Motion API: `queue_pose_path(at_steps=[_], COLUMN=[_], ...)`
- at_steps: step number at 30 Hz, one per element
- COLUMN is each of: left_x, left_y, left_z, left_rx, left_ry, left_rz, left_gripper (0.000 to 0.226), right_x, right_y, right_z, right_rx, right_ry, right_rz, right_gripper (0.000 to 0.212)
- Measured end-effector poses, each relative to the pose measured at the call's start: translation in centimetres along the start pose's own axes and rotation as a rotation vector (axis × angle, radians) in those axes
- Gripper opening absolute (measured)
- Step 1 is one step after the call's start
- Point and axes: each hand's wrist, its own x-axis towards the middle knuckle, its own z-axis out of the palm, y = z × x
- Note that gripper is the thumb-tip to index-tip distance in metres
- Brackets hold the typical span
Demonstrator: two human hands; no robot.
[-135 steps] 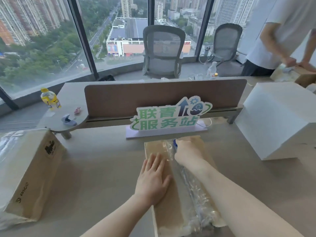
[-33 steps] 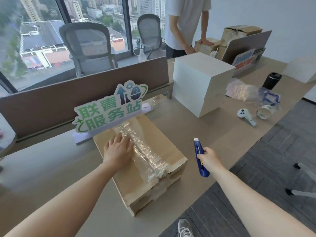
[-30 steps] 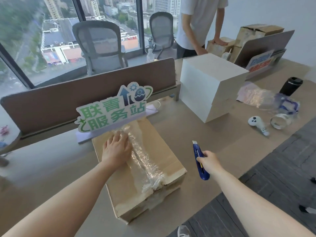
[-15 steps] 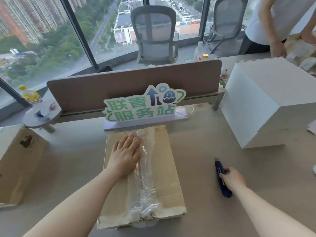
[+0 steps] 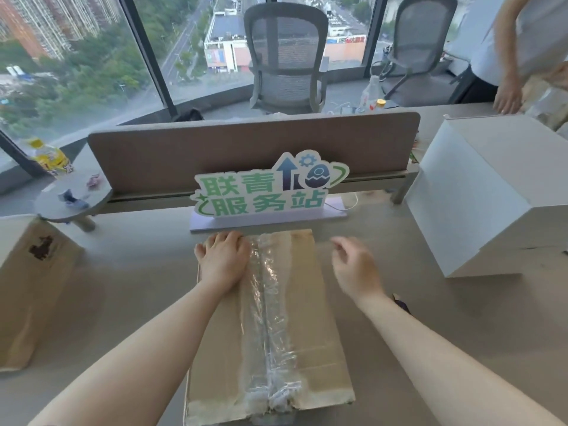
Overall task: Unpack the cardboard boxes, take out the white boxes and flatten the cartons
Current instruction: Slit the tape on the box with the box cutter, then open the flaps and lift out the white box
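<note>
Lying under left grip: carton

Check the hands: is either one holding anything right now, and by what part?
Nothing is held. The left hand rests flat on the cardboard box beside the taped seam; the right hand hovers open above its right flap.

Soft even daylight from the windows ahead, faint shadows on the desk; right hand motion-blurred, glare on the clear tape beside the left hand; wide-angle bowing at edges
</note>
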Motion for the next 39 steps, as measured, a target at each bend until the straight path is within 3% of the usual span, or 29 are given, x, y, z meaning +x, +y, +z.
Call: queue_pose_path(at_steps=[2,5,9,15,18,22,26,28,31,32,34,35,37,39], left_x=[0.2,0.6,0.9,2.0,2.7,2.7,2.2,2.3,2.0,1.9,2.1,2.2,2.2,1.6], left_y=[-0.2,-0.8,-1.1,-0.7,-0.9,-2.3,-3.8,-5.6,-9.0,-10.2,-12.3,-13.2,-14.3,-14.0], left_z=[0.0,0.1,0.2,0.0,-0.2,-2.2,-5.6,-7.2,-9.5,-10.0,-10.6,-10.7,-10.7,-9.7], left_rx=[-0.050,-0.127,-0.194,-0.296,-0.437,-0.908,-1.142,-1.079,-0.962,-0.952,-0.912,-0.812,-0.258,0.156], left_ry=[0.008,0.033,0.044,0.050,0.026,-0.084,-0.181,-0.256,-0.319,-0.306,-0.202,-0.141,-0.041,-0.070], left_rz=[-0.011,-0.016,-0.032,-0.107,-0.144,-0.161,-0.148,-0.102,-0.097,-0.105,-0.101,-0.088,-0.029,0.089], left_gripper=[0.033,0.030,0.030,0.020,0.017,0.024,0.049,0.068,0.063,0.061,0.059,0.060,0.064,0.063], right_x=[1.8,3.9,5.6,6.0,6.3,6.4,6.7,7.0,7.3,7.3,7.4,7.4,6.8,5.5], right_y=[-3.7,-6.4,-6.9,-6.7,-7.3,-7.6,-9.0,-8.8,-6.8,-5.7,-3.5,-2.3,-0.6,0.5], right_z=[2.1,5.4,8.2,8.8,8.4,6.3,2.8,0.2,-3.7,-4.8,-6.4,-7.0,-7.2,-6.0], right_rx=[-0.052,-0.225,-0.376,-0.122,0.111,0.481,0.676,0.650,0.460,0.376,0.206,0.075,-0.252,-0.448], right_ry=[-0.156,-0.404,-0.472,-0.305,-0.324,-0.354,-0.334,-0.349,-0.397,-0.388,-0.329,-0.301,-0.342,-0.420], right_rz=[-0.162,-0.217,-0.155,-0.084,0.014,0.098,0.143,0.157,0.147,0.163,0.181,0.177,0.162,0.172], right_gripper=[0.037,0.050,0.041,0.012,0.016,0.026,0.031,0.044,0.038,0.032,0.047,0.060,0.074,0.070])
